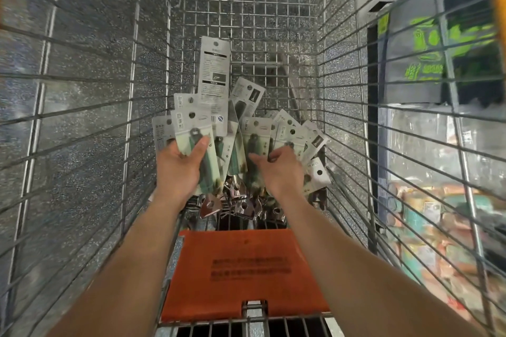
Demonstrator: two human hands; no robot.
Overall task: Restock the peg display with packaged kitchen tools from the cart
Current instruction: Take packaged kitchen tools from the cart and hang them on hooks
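Observation:
Several carded kitchen tools with green handles and metal heads lie piled in the wire cart (246, 16). My left hand (182, 169) grips a fan of these packs (191, 128), thumb across the front card, lifted over the pile. My right hand (282, 169) reaches into the packs on the right (287, 134), with its fingers curled around the edge of a card there. One taller white card (215, 82) sticks up behind the held fan. The peg display is out of view.
The cart's orange child-seat flap (241, 268) lies folded near me. Wire walls close in on both sides. Through the right wall show a shelf of colourful goods (438, 227) and a black-and-green sign (432, 63). Speckled grey floor lies below.

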